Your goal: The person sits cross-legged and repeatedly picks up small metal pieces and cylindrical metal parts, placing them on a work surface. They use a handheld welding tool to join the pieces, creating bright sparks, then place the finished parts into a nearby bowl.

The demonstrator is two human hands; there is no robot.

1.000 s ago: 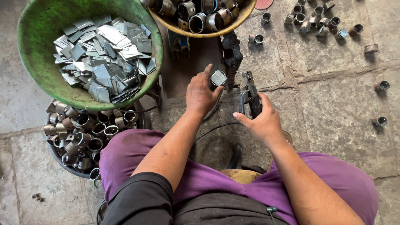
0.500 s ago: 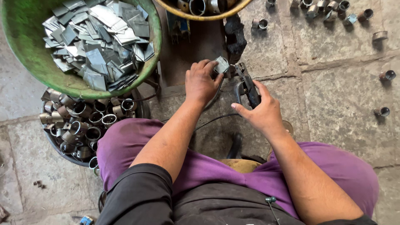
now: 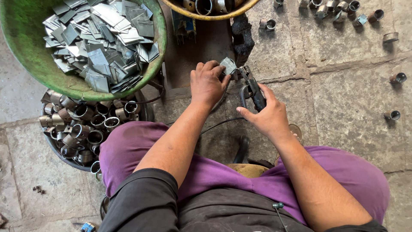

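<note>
My left hand (image 3: 208,81) grips a small bent metal piece (image 3: 228,65), holding it over a dark plate on the floor. My right hand (image 3: 266,115) is closed on the black handle of an electrode-holder tool (image 3: 253,91), whose tip points at the metal piece. A thin cable runs from the tool back under my arms. Both forearms reach out over my purple-trousered knees.
A green bowl (image 3: 25,51) at upper left holds several flat metal squares. Below it a dark basin (image 3: 56,148) is full of metal rings. A yellow-rimmed tub (image 3: 206,15) stands at top centre. Loose rings (image 3: 392,115) lie scattered on the stone floor to the right.
Both hands have drawn closer together. The tool's tip now sits right beside the metal piece held in my left hand.
</note>
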